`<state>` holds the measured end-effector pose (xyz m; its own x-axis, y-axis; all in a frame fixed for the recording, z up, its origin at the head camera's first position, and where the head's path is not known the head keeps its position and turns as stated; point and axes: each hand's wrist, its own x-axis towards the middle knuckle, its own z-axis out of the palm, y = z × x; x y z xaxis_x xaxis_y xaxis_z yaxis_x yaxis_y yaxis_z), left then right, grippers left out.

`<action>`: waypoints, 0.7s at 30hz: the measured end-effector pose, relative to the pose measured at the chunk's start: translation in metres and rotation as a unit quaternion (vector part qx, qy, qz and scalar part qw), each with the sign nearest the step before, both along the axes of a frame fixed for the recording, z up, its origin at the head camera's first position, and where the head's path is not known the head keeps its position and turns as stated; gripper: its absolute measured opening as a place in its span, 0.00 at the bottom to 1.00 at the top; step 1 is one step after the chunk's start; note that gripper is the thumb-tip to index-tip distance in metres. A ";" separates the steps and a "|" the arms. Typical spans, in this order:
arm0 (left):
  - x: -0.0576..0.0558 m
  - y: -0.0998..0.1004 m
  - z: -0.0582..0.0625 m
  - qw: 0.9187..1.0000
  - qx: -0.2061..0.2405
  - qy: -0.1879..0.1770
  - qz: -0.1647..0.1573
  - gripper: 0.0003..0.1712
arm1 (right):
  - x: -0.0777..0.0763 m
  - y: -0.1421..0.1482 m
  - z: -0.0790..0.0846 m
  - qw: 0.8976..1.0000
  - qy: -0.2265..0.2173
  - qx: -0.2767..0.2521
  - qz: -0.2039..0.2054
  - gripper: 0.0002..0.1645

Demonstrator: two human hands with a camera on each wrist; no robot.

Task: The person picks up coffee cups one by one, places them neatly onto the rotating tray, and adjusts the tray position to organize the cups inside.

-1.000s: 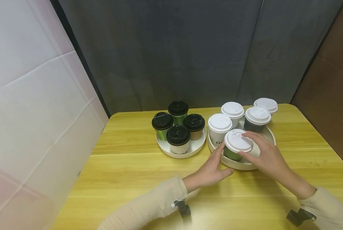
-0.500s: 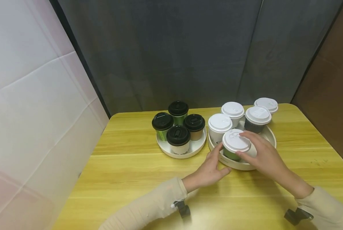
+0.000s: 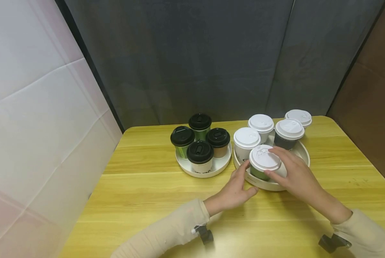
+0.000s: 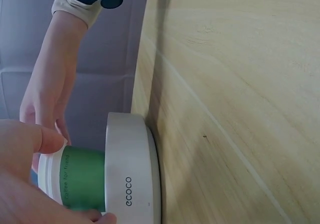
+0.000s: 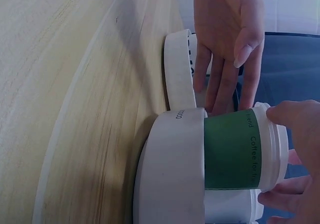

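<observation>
A paper cup with a green sleeve and white lid stands upright at the front of the right round tray. My right hand grips its lid between thumb and fingers; in the right wrist view the thumb lies on the lid's rim. My left hand is held at the cup's left side, its fingers extended and thumb spread away. Whether the left fingertips touch the cup or the tray cannot be told. "Coffee for friend" lettering shows on the green cup in the left wrist view.
On the right tray also stand white-lidded cups: a white one, another behind it and a dark one. One more white-lidded cup is at the back right. The left tray bears several black-lidded cups.
The green cup has shifted slightly left with my right hand gripping it, then stays nearly still. My left hand has drawn slightly left too.
</observation>
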<state>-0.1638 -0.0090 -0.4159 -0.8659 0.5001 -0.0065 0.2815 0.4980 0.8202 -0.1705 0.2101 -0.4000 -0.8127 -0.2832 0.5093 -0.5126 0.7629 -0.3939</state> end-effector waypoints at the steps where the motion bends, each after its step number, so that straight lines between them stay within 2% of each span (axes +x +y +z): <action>1: 0.000 -0.001 0.000 1.000 -0.005 -0.004 0.001 0.49 | 0.000 0.001 0.001 1.000 -0.007 0.001 -0.002 0.39; 4: -0.001 -0.004 0.001 1.000 -0.021 -0.018 0.000 0.49 | 0.003 0.006 0.005 0.999 -0.038 -0.003 -0.009 0.41; 7: -0.002 -0.010 0.003 0.998 -0.054 -0.017 -0.015 0.49 | 0.005 0.014 0.007 0.998 -0.061 -0.011 -0.022 0.42; 9: -0.001 -0.013 0.004 0.996 -0.088 0.000 -0.029 0.48 | 0.007 0.020 0.006 0.997 -0.066 -0.013 -0.026 0.42; 11: 0.002 -0.015 0.007 0.988 -0.140 0.037 -0.051 0.46 | 0.009 0.027 0.003 0.997 -0.067 -0.012 -0.027 0.42; 13: 0.006 -0.015 0.010 0.973 -0.198 0.087 -0.077 0.41 | 0.011 0.034 -0.001 0.998 -0.063 -0.005 -0.025 0.42; 16: 0.013 -0.010 0.014 0.942 -0.265 0.164 -0.121 0.33 | 0.014 0.044 -0.008 0.998 -0.052 0.006 -0.020 0.41; 18: 0.016 -0.005 0.015 0.923 -0.286 0.205 -0.154 0.30 | 0.014 0.050 -0.014 0.999 -0.036 0.019 -0.014 0.41; 21: 0.020 0.004 0.013 0.897 -0.299 0.259 -0.195 0.31 | 0.014 0.056 -0.022 0.999 -0.011 0.047 0.000 0.41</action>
<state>-0.1438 -0.0050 -0.4029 -0.5893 0.8076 -0.0219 0.7970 0.5855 0.1482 -0.1569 0.2662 -0.4217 -0.8233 -0.3291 0.4624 -0.5047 0.7973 -0.3310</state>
